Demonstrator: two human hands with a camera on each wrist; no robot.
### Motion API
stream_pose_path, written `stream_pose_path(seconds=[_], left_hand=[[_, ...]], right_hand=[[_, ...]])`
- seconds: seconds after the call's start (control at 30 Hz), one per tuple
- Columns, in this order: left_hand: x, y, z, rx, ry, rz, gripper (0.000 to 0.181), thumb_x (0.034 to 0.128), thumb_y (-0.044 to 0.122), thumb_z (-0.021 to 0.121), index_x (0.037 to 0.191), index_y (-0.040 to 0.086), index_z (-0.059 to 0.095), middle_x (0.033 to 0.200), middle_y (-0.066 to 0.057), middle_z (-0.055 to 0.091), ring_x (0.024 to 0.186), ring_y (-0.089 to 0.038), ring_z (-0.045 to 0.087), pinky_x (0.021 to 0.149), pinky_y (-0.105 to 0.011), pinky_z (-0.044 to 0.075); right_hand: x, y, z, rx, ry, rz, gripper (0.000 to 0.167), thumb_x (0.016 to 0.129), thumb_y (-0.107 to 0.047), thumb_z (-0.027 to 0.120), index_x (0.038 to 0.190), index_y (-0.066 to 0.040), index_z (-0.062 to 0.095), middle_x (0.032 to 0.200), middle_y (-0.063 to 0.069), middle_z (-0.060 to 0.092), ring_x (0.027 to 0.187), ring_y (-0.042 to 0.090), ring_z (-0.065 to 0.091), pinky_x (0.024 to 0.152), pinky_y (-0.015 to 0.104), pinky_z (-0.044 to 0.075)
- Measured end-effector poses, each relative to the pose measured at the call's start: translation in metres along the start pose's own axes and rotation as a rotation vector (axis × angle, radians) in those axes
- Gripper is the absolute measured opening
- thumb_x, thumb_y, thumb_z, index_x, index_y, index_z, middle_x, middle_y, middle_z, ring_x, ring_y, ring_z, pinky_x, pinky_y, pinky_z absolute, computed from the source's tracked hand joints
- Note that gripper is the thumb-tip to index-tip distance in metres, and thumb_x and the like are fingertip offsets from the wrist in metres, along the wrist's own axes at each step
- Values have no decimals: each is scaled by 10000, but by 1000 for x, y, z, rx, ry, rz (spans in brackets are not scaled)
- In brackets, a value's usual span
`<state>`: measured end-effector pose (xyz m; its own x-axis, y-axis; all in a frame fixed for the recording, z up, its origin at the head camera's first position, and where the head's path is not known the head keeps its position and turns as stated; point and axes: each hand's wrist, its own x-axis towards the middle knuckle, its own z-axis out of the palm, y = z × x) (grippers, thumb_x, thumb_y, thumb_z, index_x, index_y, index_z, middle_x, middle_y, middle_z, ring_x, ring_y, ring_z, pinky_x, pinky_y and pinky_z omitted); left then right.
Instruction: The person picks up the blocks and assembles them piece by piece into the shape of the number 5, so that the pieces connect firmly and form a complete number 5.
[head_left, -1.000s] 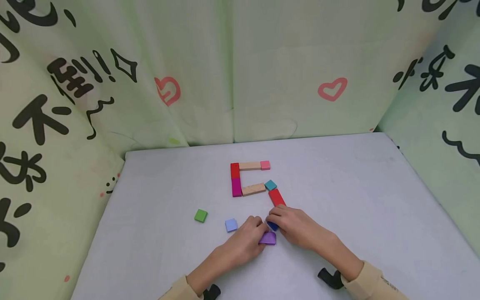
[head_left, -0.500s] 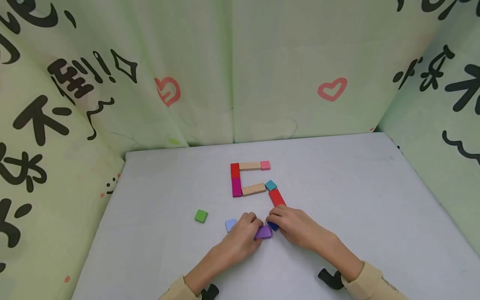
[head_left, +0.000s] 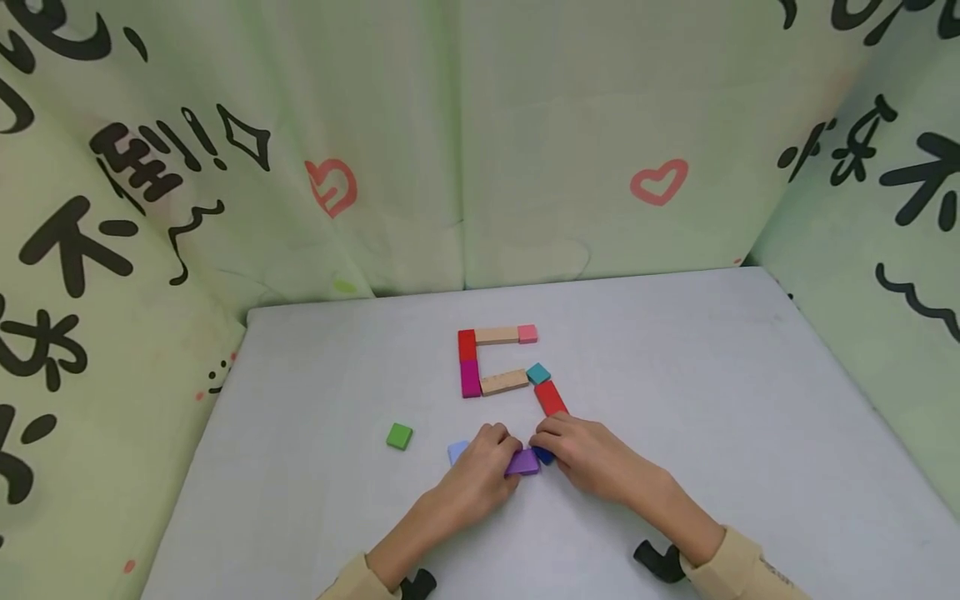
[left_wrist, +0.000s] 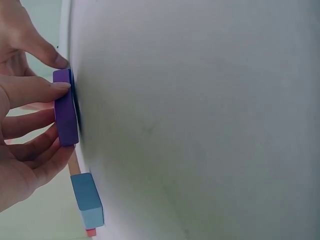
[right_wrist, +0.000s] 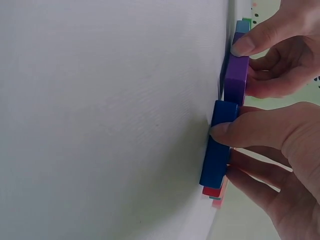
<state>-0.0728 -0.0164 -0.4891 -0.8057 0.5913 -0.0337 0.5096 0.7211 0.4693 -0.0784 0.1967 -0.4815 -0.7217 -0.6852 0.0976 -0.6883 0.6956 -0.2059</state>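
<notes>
My left hand (head_left: 480, 475) pinches a purple block (head_left: 523, 462) between thumb and fingers, low at the table surface. Just right of it, my right hand (head_left: 596, 454) grips a dark blue block (right_wrist: 217, 145), mostly covered by the fingers in the head view. The purple block's end lies close against the blue one; whether they touch I cannot tell. Beyond the right fingers a red block (head_left: 551, 397) slants up to a teal block (head_left: 537, 373). A light blue block (head_left: 456, 451) is partly hidden behind my left hand.
Farther back, a red block (head_left: 467, 344), a magenta block (head_left: 470, 379), two plain wooden blocks (head_left: 504, 382) and a pink block (head_left: 527, 333) form a bent line. A green block (head_left: 400, 436) lies apart at left. Patterned curtains (head_left: 525, 167) border the white table (head_left: 675, 358).
My left hand has slid the purple block away from me and slightly left, and now covers part of the light blue block. My right hand stays on the dark blue block.
</notes>
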Motion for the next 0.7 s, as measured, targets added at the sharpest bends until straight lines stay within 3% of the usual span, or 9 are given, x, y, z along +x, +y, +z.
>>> stream_pose_path(seconds=[0.7], left_hand=[[0,-5,5,-2,32,29,311,894,103,797,1185,41,706,1095,-37,634,1004,-128,547,878,-211,525]], right_hand=[[-1,0,2,-7,9,1,290,837,-2,814,1110,-73,749,1110,39,710,1046,187,679,896,360,597]])
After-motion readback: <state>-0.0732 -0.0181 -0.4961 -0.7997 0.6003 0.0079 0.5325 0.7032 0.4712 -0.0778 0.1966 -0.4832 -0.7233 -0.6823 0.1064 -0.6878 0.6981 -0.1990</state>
